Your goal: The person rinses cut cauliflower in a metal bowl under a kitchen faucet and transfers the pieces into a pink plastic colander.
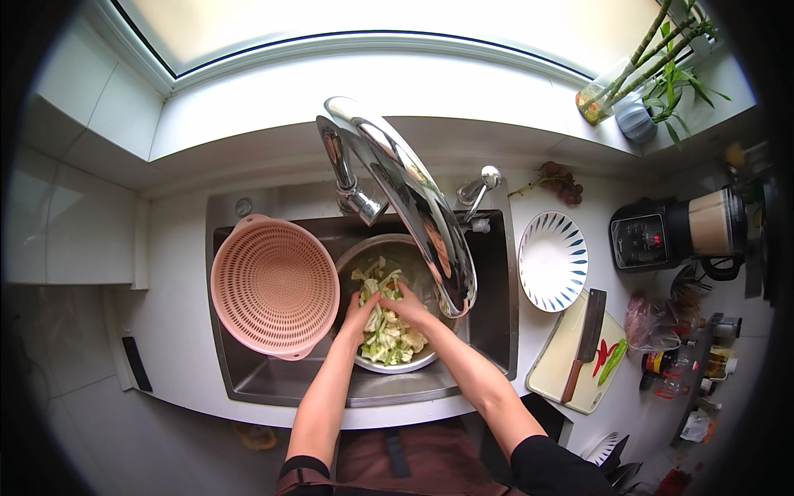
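Pale green and white cauliflower pieces (pixel 391 338) fill the front part of a round metal basin (pixel 406 367) in the sink. My left hand (pixel 360 314) and my right hand (pixel 406 304) are both in the basin, cupped around a clump of the pieces, with some florets showing between and above them. The fingertips are partly hidden among the cauliflower. Water appears to lie in the basin behind the clump. To the left, a pink plastic colander (pixel 276 285) with nothing in it rests over the left side of the stainless steel sink (pixel 279 394).
A chrome faucet (pixel 409 186) arches over the basin's right side. Right of the sink are an oval patterned dish (pixel 552 260) and a cutting board (pixel 549 366) bearing a cleaver (pixel 586 341), red chillies (pixel 600 356) and a green pepper (pixel 614 361). Grapes (pixel 561 181) and a blender (pixel 676 232) stand farther back.
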`<state>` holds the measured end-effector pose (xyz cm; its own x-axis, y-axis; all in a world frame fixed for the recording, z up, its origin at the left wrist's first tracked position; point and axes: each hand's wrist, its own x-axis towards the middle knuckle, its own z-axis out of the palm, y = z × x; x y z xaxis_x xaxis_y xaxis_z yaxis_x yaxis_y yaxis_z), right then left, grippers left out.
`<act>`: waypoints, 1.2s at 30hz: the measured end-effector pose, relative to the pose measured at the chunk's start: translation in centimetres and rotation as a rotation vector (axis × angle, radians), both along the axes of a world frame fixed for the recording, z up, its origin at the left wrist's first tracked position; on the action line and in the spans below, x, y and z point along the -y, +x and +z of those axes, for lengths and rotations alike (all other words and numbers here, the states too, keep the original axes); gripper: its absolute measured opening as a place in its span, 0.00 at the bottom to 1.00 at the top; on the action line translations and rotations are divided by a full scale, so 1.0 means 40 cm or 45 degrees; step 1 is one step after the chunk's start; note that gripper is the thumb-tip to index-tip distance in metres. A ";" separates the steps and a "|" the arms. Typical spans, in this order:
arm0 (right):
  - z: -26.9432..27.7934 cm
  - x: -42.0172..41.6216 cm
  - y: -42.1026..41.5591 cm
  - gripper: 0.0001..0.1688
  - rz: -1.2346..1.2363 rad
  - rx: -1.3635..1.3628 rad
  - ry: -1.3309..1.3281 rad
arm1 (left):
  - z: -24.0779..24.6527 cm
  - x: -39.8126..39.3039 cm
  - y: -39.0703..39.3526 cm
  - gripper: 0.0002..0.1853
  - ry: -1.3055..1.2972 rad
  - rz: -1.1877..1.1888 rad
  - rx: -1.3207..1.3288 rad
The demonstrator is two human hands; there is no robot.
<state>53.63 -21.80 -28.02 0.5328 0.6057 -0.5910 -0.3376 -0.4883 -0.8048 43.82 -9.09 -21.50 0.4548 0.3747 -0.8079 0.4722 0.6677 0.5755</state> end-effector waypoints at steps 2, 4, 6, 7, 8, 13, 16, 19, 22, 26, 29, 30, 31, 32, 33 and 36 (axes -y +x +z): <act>-0.018 0.046 0.030 0.44 0.002 -0.071 0.146 | 0.046 0.013 -0.001 0.40 -0.051 0.062 0.131; 0.149 0.002 0.054 0.41 0.091 0.097 0.326 | 0.066 0.005 -0.040 0.38 0.105 0.102 0.212; 0.333 -0.038 0.092 0.40 0.227 0.388 0.219 | 0.042 0.022 -0.078 0.32 0.373 0.001 0.150; 0.377 -0.053 0.116 0.40 0.328 0.588 0.021 | 0.042 0.027 -0.074 0.29 0.565 -0.082 0.055; 0.348 -0.058 0.130 0.40 0.429 0.913 0.001 | 0.048 0.039 -0.085 0.29 0.698 -0.281 -0.116; 0.109 -0.126 0.036 0.35 0.377 1.480 -0.394 | 0.069 0.021 -0.117 0.16 0.701 -0.918 -0.140; 0.133 -0.163 -0.033 0.35 1.010 1.277 -0.434 | 0.148 -0.016 -0.095 0.19 0.590 -1.038 -0.240; 0.076 -0.118 0.057 0.35 1.089 1.500 0.006 | 0.141 -0.010 -0.109 0.19 0.800 -0.887 -0.220; 0.053 -0.105 0.002 0.36 0.571 1.312 -0.369 | 0.100 -0.010 -0.125 0.17 0.987 -0.647 -0.086; 0.080 -0.091 0.029 0.37 1.282 1.359 -0.200 | 0.086 0.006 -0.118 0.16 1.081 -0.638 -0.105; 0.117 -0.079 0.113 0.37 1.165 1.383 -0.101 | 0.083 0.002 -0.109 0.16 1.092 -0.606 -0.108; 0.107 -0.081 0.070 0.37 0.946 1.381 -0.282 | 0.084 0.005 -0.103 0.17 1.116 -0.576 -0.108; 0.087 -0.083 0.023 0.36 0.838 1.402 -0.391 | 0.083 0.009 -0.099 0.18 1.138 -0.544 -0.109; 0.068 -0.084 -0.024 0.35 0.728 1.415 -0.499 | 0.067 0.012 -0.089 0.20 1.172 -0.520 -0.100; 0.068 -0.089 -0.013 0.34 0.966 1.431 -0.340 | 0.036 0.010 -0.090 0.22 1.210 -0.491 -0.107; 0.090 -0.076 0.100 0.31 1.355 1.598 0.138 | -0.051 0.005 -0.100 0.27 1.278 -0.444 -0.148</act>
